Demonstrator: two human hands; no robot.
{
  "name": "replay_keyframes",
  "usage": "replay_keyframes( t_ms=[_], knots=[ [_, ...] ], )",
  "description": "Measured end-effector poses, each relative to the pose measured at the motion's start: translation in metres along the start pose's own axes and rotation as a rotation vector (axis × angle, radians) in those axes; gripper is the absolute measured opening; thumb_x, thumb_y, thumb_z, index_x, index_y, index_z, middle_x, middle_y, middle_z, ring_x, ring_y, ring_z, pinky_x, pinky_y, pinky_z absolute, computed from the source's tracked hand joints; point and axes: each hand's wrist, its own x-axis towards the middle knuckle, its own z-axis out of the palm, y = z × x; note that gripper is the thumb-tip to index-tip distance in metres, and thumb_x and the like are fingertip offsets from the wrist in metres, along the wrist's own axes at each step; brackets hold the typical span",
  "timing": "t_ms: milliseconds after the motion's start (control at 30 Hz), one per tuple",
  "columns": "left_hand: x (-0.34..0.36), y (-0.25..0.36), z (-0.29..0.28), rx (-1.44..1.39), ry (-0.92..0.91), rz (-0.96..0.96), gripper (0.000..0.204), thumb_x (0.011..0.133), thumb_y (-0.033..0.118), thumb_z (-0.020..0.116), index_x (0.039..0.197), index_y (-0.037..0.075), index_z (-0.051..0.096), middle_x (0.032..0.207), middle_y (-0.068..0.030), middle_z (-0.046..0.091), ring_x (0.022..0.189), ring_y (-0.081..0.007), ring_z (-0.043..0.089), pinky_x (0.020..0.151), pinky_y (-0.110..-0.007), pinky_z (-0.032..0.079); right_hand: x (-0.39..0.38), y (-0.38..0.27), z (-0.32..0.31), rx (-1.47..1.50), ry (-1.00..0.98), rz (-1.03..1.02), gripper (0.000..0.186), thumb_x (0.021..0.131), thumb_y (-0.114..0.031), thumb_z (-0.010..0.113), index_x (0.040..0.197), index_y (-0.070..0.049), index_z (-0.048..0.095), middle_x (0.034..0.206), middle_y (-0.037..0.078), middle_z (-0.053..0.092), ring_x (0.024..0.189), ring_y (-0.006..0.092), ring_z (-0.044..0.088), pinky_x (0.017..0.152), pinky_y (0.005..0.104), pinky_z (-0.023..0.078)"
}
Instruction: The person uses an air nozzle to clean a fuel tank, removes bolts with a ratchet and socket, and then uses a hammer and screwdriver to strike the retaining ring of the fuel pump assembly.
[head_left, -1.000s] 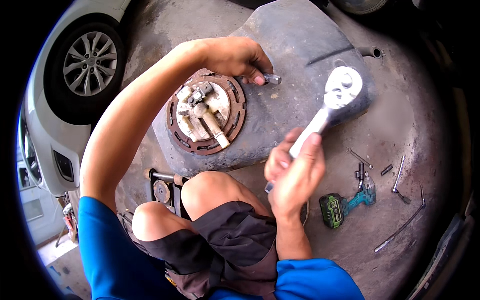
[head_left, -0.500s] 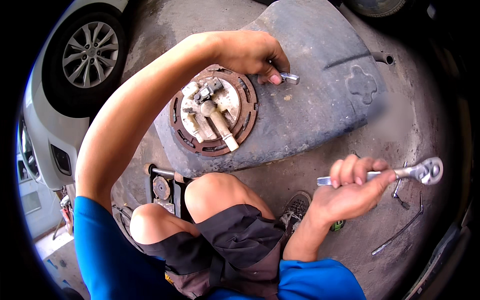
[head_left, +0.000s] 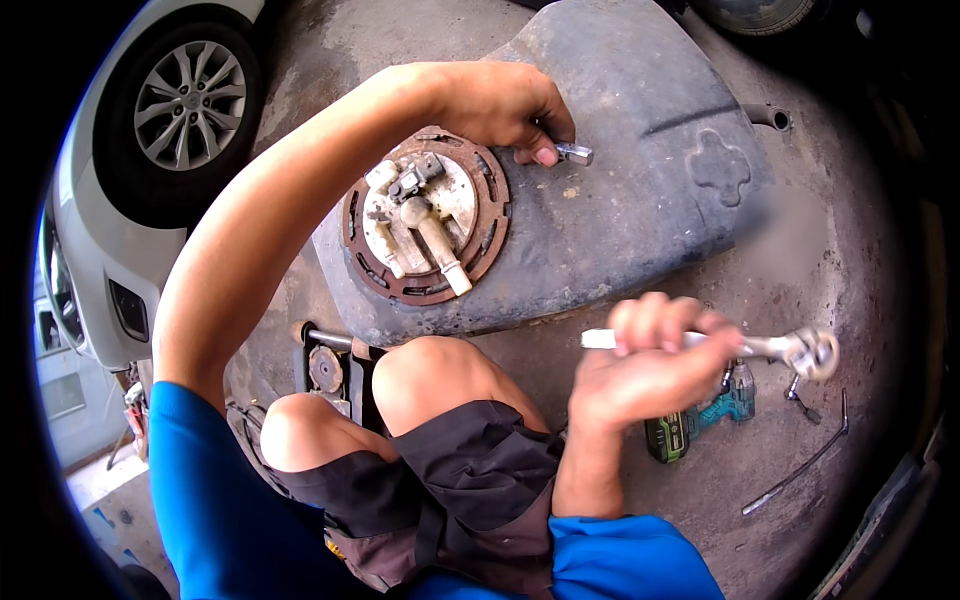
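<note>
A grey fuel tank (head_left: 640,190) lies on the concrete floor in front of my knees. A rusty round ring (head_left: 360,260) on it holds a white pump unit (head_left: 425,215) with pipes. My left hand (head_left: 500,105) reaches over the ring and pinches a small metal socket piece (head_left: 573,153) resting on the tank top. My right hand (head_left: 650,365) is raised over the floor to the right, gripping a chrome ratchet wrench (head_left: 790,348) by its handle, head pointing right.
A teal and black cordless driver (head_left: 700,415) lies on the floor under my right hand. A long thin rod (head_left: 800,465) and small tools (head_left: 797,395) lie further right. A white car's bumper and wheel (head_left: 190,105) stand at the left. A small jack-like stand (head_left: 325,365) sits by my left knee.
My right hand swung the ratchet off the tank down and right over the floor, then drew it slightly back. My left hand stayed on the small socket piece.
</note>
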Motion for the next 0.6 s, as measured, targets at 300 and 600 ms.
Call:
replay_keyframes(
  t_ms=[300, 600],
  knots=[
    [-0.002, -0.002, 0.005, 0.011, 0.006, -0.001, 0.034, 0.085, 0.018, 0.069, 0.113, -0.002, 0.065, 0.097, -0.0178, 0.070, 0.093, -0.0268, 0.067, 0.084, -0.040, 0.049, 0.025, -0.029, -0.013, -0.042, -0.018, 0.005, 0.042, 0.104, -0.045, 0.043, 0.084, -0.007, 0.041, 0.060, -0.004, 0.031, 0.041, 0.0040, 0.024, 0.036, 0.0225, 0.019],
    [-0.002, 0.002, 0.007, 0.077, 0.038, 0.083, 0.033, 0.084, 0.016, 0.069, 0.111, -0.003, 0.066, 0.100, -0.0180, 0.069, 0.093, -0.0295, 0.067, 0.085, -0.040, 0.049, -0.006, -0.007, -0.010, -0.228, -0.227, 0.374, 0.040, 0.103, -0.043, 0.046, 0.086, -0.007, 0.043, 0.060, -0.003, 0.034, 0.041, 0.0052, 0.028, 0.036, 0.0233, 0.021]
  ],
)
